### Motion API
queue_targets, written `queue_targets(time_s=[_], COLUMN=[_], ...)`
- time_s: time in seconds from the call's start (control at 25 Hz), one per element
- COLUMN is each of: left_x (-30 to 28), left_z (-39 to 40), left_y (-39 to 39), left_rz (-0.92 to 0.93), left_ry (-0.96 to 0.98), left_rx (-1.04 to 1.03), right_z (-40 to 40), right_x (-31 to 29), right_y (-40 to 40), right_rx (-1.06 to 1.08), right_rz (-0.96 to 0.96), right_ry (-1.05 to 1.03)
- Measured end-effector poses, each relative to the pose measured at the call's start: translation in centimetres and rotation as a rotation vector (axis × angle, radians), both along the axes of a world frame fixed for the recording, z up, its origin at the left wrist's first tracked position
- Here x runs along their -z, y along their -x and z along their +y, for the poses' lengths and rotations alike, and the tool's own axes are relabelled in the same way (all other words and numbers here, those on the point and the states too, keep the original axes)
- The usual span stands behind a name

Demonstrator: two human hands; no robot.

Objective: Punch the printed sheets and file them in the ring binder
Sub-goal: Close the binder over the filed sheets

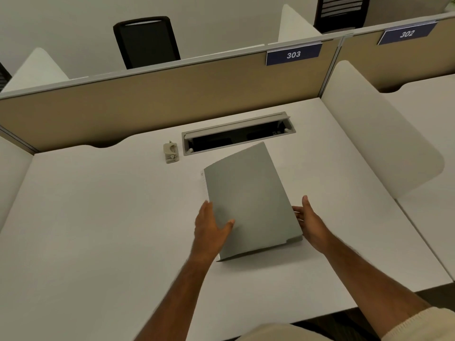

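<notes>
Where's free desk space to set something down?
Free: desk left of the binder, nearer than the hole punch; also the strip between binder and right divider. Crowded: centre, left hand and right hand on the binder.

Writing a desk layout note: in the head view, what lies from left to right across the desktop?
hole punch → left hand → grey binder → right hand → white side panel. The cable tray is left out, as it overlaps the binder's span.

My grey binder cover [246, 193] looks smooth and matt, thin plastic or card. My desk [98, 217] is matt white laminate, the punch [170, 152] dull beige plastic, the partition [147, 99] tan woven cloth.
</notes>
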State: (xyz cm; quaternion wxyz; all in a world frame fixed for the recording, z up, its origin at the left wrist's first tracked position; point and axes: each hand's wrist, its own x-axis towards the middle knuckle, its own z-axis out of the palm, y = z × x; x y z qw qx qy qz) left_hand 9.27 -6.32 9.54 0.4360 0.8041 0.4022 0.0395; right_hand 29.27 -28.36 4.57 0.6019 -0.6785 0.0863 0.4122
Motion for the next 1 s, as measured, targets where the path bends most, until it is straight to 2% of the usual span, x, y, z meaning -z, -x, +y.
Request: queue_targets(time_s=[0.12,0.24,0.36,0.64,0.88,1.0], left_x=[1.2,2.8,4.6,5.2,3.9,3.6], left_z=[1.3,2.1,2.1,1.5,0.9,0.8], left_y=[0.1,0.0,-0.1,-0.7,-1.1,-1.6], left_rz=[0.082,0.165,0.191,0.138,0.084,0.088], left_ry=[0.127,0.237,0.315,0.33,0.437,0.428], left_rx=[-0.17,-0.224,-0.24,-0.225,-0.315,-0.31], right_z=[0.1,0.3,0.7,0.9,0.9,0.9], right_x=[0.0,0.6,0.5,1.0,0.7,0.8], right_y=[-0.3,-0.4,-0.1,-0.1,-0.2,-1.0], right_rx=[-0.087,-0.21,-0.201,-0.239,-0.171,-0.16], right_rz=[-0.028,-0.179,-0.258,-0.315,-0.301,-0.292], right_ry=[0.013,0.157,0.257,0.263,0.223,0.19])
